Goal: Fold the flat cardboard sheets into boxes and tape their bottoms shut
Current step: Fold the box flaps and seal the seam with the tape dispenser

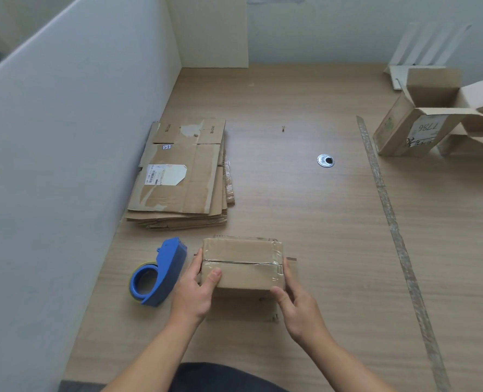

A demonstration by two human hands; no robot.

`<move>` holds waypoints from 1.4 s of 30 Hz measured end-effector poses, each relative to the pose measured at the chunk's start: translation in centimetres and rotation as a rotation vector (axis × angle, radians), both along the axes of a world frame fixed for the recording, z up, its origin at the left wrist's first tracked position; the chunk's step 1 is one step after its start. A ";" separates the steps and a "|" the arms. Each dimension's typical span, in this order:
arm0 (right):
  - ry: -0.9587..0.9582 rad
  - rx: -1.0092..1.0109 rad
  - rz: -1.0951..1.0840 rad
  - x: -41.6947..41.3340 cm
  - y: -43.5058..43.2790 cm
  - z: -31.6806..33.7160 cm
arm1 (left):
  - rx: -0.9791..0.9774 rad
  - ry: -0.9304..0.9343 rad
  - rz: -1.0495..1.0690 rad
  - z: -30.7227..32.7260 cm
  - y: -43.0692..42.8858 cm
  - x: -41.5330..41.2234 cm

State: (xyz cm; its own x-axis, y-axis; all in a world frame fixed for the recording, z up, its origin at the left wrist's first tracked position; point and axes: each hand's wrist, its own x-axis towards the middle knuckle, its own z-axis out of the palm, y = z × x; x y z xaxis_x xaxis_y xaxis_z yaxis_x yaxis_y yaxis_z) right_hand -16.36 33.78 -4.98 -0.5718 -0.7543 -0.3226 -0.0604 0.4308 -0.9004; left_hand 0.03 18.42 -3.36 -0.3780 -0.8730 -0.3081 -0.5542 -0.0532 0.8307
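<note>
Far left, a partition point(65, 137) hems in the stack of flat sheets point(184, 176) and the blue tape dispenser point(158, 271), which sits just beside the left hand point(195, 292). That grip curls round the left end of the box point(243, 264), thumb on its taped face; the right hand point(297, 306) clasps the other end. The box lies long axis left-to-right on the near worktop point(319, 222). Open room lies rightward, toward the assembled boxes point(424, 120).

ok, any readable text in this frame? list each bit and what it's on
"7786": handwritten on the white label of the open box, far right.
Black scrawl under it: unreadable.
Two short printed codes on the top flat sheet: too blurred.
Shipping label on that sheet: barcode, print too small.
Taped box, tape dispenser: no text visible.
</note>
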 end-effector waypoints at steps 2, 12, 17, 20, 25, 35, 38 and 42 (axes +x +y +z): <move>-0.141 -0.018 -0.076 0.4 -0.2 -0.2 | -0.017 0.001 0.037 0.2 0.1 -0.2; -0.142 -0.017 -0.292 2.0 -1.4 1.3 | -0.059 -0.030 0.049 0.9 0.6 -0.5; -0.090 -0.039 -0.363 1.3 -2.4 1.7 | -0.088 0.037 0.133 0.7 2.2 -0.8; -0.159 -0.099 -0.382 1.1 -2.2 2.5 | -0.149 0.110 0.148 0.8 2.5 -0.4; -0.205 -0.183 -0.382 0.3 -1.9 4.2 | -0.149 0.298 0.051 3.2 1.4 -1.4; -0.209 -0.326 -0.350 -1.7 -2.5 6.6 | -0.208 0.446 0.096 5.5 0.4 -1.5; -0.255 -0.337 -0.425 -1.7 -2.8 6.3 | -0.205 0.507 0.105 6.0 0.9 -1.9; -0.328 -0.323 -0.472 -1.9 -2.8 6.1 | -0.161 0.546 0.096 5.9 1.2 -2.2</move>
